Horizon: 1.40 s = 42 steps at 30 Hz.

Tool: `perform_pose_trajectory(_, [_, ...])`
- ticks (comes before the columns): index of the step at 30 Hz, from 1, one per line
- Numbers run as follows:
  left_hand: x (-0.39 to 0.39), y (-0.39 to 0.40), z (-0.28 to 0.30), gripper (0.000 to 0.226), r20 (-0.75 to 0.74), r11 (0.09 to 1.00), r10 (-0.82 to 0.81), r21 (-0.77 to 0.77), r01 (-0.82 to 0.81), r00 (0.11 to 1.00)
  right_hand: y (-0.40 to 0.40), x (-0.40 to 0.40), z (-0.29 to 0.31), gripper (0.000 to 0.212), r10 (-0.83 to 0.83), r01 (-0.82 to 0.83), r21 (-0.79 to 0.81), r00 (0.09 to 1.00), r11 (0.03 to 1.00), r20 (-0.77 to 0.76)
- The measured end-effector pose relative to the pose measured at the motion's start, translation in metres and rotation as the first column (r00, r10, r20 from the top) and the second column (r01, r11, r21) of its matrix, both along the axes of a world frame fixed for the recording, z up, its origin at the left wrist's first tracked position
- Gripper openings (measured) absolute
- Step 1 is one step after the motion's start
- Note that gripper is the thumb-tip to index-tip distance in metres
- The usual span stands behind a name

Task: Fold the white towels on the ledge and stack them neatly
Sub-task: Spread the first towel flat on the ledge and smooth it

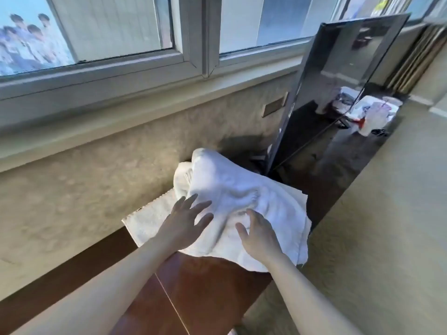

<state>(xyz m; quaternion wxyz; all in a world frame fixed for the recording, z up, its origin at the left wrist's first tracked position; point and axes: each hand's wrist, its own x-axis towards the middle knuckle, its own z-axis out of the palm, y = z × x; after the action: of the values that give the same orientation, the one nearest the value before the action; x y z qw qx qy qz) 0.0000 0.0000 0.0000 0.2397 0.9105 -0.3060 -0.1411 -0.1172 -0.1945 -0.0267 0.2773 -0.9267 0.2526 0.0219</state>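
A rumpled white towel lies heaped on the brown wooden ledge below the window. Beneath it, another white towel lies flat with a scalloped edge showing at the left. My left hand rests flat on the towels with its fingers spread. My right hand presses on the top towel's near part, fingers straight and slightly apart. The far end of the top towel bunches up into a hump near the wall.
A dark flat screen leans upright at the ledge's far right end, just beyond the towels. A textured beige wall runs along the left under the window sill. The floor drops away to the right.
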Motion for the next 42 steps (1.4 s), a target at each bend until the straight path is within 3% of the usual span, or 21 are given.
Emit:
perform_pose_trajectory(3, [0.022, -0.030, -0.003, 0.062, -0.021, 0.997, 0.066, -0.031, -0.066, 0.998, -0.030, 0.025, -0.012, 0.061, -0.016, 0.016, -0.013, 1.000, 1.000, 0.014])
perform_pose_trajectory(6, [0.050, -0.070, -0.007, 0.078, -0.024, 0.964, 0.204, -0.168, -0.205, 0.979, -0.064, 0.056, -0.028, 0.063, -0.026, 0.026, -0.048, 1.000, 0.999, 0.005])
perform_pose_trajectory(9, [0.074, -0.106, -0.010, 0.096, -0.230, 0.820, 0.428, -0.309, -0.483, 0.874, -0.091, 0.084, -0.041, 0.069, -0.052, 0.052, 0.010, 0.998, 0.999, 0.017])
perform_pose_trajectory(11, [0.084, -0.123, -0.018, 0.097, -0.314, 0.742, 0.515, -0.303, -0.598, 0.798, -0.101, 0.101, -0.049, 0.075, -0.052, 0.046, 0.082, 0.996, 0.996, 0.067])
perform_pose_trajectory(15, [0.092, -0.133, -0.042, 0.094, -0.278, 0.660, 0.653, -0.248, -0.709, 0.705, -0.099, 0.128, -0.070, 0.082, 0.050, -0.033, -0.109, 0.986, 0.993, 0.156])
perform_pose_trajectory(19, [0.101, -0.133, -0.052, 0.089, -0.213, 0.635, 0.722, -0.174, -0.752, 0.659, -0.093, 0.139, -0.089, 0.045, 0.048, 0.060, -0.285, 0.933, 0.957, 0.358])
perform_pose_trajectory(21, [0.104, -0.135, -0.053, 0.086, -0.174, 0.642, 0.731, -0.149, -0.752, 0.660, -0.092, 0.141, -0.093, 0.038, 0.052, 0.089, -0.317, 0.910, 0.944, 0.411])
perform_pose_trajectory(28, [0.104, -0.131, -0.052, 0.085, -0.139, 0.642, 0.732, -0.184, -0.744, 0.667, -0.095, 0.155, -0.092, 0.056, 0.046, 0.102, -0.297, 0.891, 0.949, 0.452])
perform_pose_trajectory(31, [0.099, -0.122, -0.040, 0.079, -0.204, 0.612, 0.726, -0.245, -0.752, 0.657, -0.100, 0.154, -0.078, 0.062, 0.016, 0.084, -0.185, 0.877, 0.979, 0.481])
perform_pose_trajectory(33, [0.093, -0.112, -0.029, 0.073, -0.255, 0.588, 0.713, -0.291, -0.755, 0.653, -0.103, 0.148, -0.061, 0.056, -0.013, 0.105, -0.141, 0.844, 0.984, 0.537])
perform_pose_trajectory(37, [0.069, -0.078, 0.003, 0.071, -0.302, 0.572, 0.639, -0.429, -0.699, 0.708, -0.085, 0.125, -0.017, 0.046, 0.056, 0.114, -0.204, 0.734, 0.972, 0.677])
perform_pose_trajectory(42, [0.029, -0.002, 0.037, 0.067, -0.267, 0.529, 0.636, -0.533, -0.661, 0.724, -0.025, 0.097, 0.037, 0.043, 0.223, 0.023, -0.308, 0.639, 0.951, 0.737])
